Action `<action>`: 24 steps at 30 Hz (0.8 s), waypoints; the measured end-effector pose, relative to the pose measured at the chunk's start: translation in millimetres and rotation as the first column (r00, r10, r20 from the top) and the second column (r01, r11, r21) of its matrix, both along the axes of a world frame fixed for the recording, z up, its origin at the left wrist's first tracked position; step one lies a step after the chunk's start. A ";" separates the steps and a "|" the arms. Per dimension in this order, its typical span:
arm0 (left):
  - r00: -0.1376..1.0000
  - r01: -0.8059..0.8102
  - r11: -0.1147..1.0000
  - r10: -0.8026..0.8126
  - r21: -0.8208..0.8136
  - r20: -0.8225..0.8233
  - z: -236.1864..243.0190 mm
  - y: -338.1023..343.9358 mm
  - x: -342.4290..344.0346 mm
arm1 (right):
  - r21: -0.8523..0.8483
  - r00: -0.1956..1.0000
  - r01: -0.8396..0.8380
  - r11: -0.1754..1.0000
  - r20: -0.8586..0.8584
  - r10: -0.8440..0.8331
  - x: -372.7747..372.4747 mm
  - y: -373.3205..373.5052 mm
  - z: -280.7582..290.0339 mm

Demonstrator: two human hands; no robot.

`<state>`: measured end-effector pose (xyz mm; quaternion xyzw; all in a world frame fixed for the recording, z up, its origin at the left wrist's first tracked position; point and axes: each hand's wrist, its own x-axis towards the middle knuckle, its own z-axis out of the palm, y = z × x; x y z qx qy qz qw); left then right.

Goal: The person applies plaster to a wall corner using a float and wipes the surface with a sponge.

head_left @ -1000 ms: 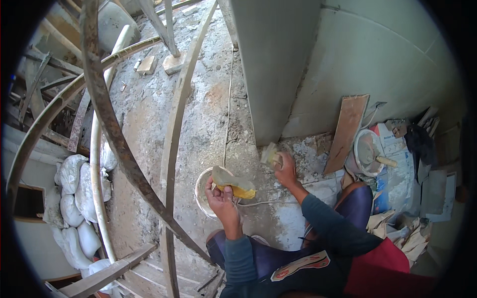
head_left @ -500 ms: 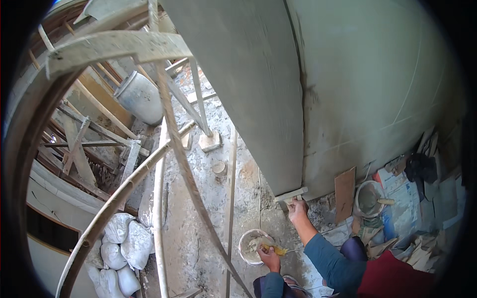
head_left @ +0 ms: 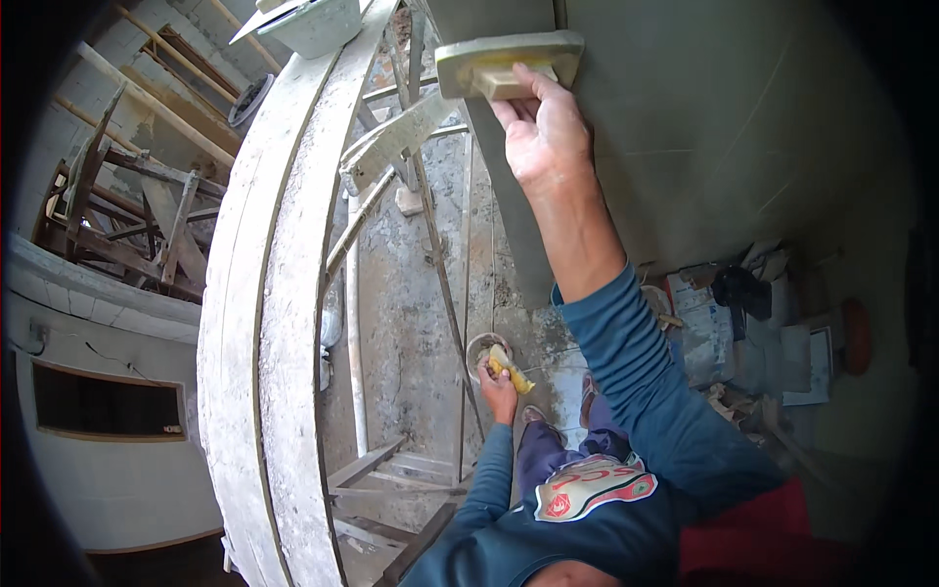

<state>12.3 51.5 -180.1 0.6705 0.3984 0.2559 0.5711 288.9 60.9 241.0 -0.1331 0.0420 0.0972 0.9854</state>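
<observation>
At the top of the view my right hand grips a plastering float by its handle, fingers wrapped round it. The float's plate lies over the grey plastered column; I cannot tell whether it presses on the surface. Lower down, my left hand is closed on a yellow sponge. Seen from above, the sponge overlaps the rim of a small bucket on the floor, which is partly hidden behind it.
Long scaffold planks run along my left, with a grey tub at their far end. Wooden struts stand below them. To the right are the plastered wall, a black bag and scattered boards.
I have risen from a low position to standing. My right hand and the float have gone from the column's foot to high up on it. The sponge stays in my left hand, now above the bucket.
</observation>
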 end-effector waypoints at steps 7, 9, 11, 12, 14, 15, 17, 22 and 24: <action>0.995 -0.056 0.998 0.057 -0.014 0.077 43.7 35.4 -44.0 | -0.208 0.784 0.182 0.961 0.621 -0.014 -7.3 -97.4 42.4; 0.986 -0.062 0.996 0.072 -0.067 0.148 44.1 32.1 -55.8 | -0.323 0.773 0.144 0.936 0.627 0.098 -9.6 -122.3 1.4; 0.987 -0.061 0.995 0.073 -0.082 0.145 37.1 27.7 -78.3 | -0.463 0.812 0.120 0.878 0.555 0.182 -22.7 -126.5 -48.5; 0.987 -0.059 0.994 0.071 -0.087 0.144 33.9 27.7 -83.0 | -0.532 0.826 0.141 0.835 0.528 0.197 -24.0 -124.8 -72.4; 0.995 -0.049 0.996 0.055 -0.074 0.081 26.7 26.9 -103.7 | -0.603 0.832 0.069 0.795 0.474 0.288 -21.0 -118.0 -123.9; 0.995 -0.046 0.991 0.056 -0.124 0.082 23.9 27.2 -108.2 | -0.607 0.835 0.069 0.792 0.469 0.287 -16.1 -112.7 -138.2; 0.997 -0.049 0.985 0.059 -0.167 0.055 22.9 26.9 -123.6 | -0.589 0.860 0.042 0.807 0.432 0.271 -17.4 -100.6 -157.5; 0.999 -0.040 0.984 0.034 -0.172 -0.040 33.0 29.9 -139.7 | -0.603 0.902 0.066 0.795 0.377 0.210 -15.7 -131.5 -200.5; 0.997 -0.007 0.990 -0.005 -0.144 -0.078 40.3 33.4 -140.8 | -0.584 0.944 0.008 0.812 0.273 0.187 -19.5 -157.5 -230.8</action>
